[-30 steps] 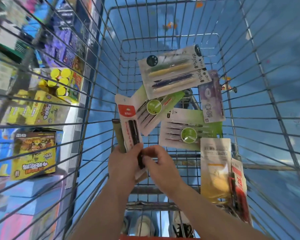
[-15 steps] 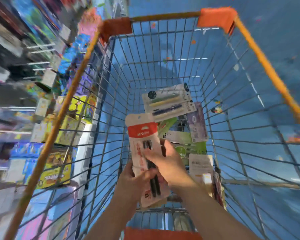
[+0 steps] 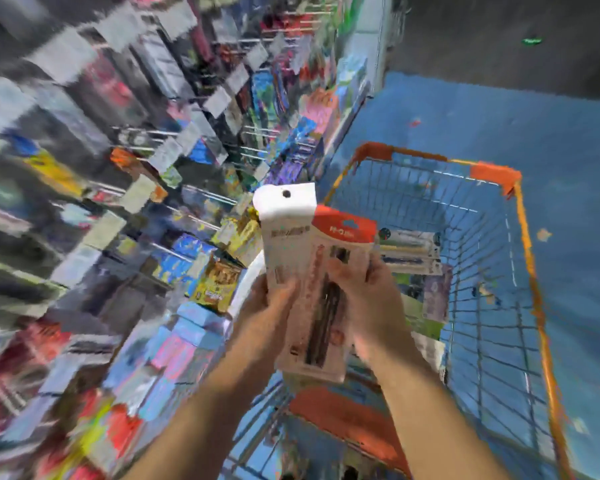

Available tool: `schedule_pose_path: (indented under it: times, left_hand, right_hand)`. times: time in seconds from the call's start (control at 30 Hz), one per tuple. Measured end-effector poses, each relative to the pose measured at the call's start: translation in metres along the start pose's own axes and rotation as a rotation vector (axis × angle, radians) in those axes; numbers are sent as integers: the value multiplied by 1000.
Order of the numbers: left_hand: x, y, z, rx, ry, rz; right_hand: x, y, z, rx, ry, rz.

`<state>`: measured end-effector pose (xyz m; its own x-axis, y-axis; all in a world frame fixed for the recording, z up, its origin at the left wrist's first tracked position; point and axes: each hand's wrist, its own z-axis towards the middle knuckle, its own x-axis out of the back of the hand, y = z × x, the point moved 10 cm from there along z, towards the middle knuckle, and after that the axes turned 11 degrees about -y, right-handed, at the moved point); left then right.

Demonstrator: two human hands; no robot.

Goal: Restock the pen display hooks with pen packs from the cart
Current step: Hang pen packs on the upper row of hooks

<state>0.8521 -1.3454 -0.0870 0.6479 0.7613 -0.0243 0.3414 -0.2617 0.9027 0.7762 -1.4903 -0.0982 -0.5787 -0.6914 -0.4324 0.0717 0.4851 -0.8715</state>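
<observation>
The floor (image 3: 447, 109) is bright blue with scattered small specks, turning dark grey at the far top right; along the left runs a tall display wall of hooks and shelves (image 3: 136, 140), crowded with hanging packs and boxed goods, all smeared by motion blur so that no label there can be read; a wire shopping cart with orange rim and corner caps (image 3: 496, 174) stands on the floor to the right, with several flat pen packs (image 3: 409, 251) lying inside it; above the near end of the cart both hands hold two packs upright, side by side and overlapping; the left hand (image 3: 274, 306) grips a white card pack with a round hang hole (image 3: 284, 230); the right hand (image 3: 368, 296) grips a red-topped clear pen pack with dark pens (image 3: 329, 299); the red header's print is too blurred to read.
</observation>
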Motion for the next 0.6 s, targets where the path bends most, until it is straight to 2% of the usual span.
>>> schedule_pose_path:
  times: [0.13,0.3,0.37,0.47,0.6]
  left_hand:
    - [50,38,-52,-119,102,-34]
    - [108,82,-120,-314,76,-191]
    - [145,97,-158,-398,165,-163]
    - [194,110,-224,-494,208,-64]
    - [272,103,-316,-527,323,1]
  right_hand:
    - [-66,-40,-23,24,-114,6]
    - [-169,-61,-68,-37,-368,38]
    - [-216,-61,-91,-94,-443,61]
    - [-283,-54,-123,-67,-552,63]
    - [-368,-27,-166,-90,-573,77]
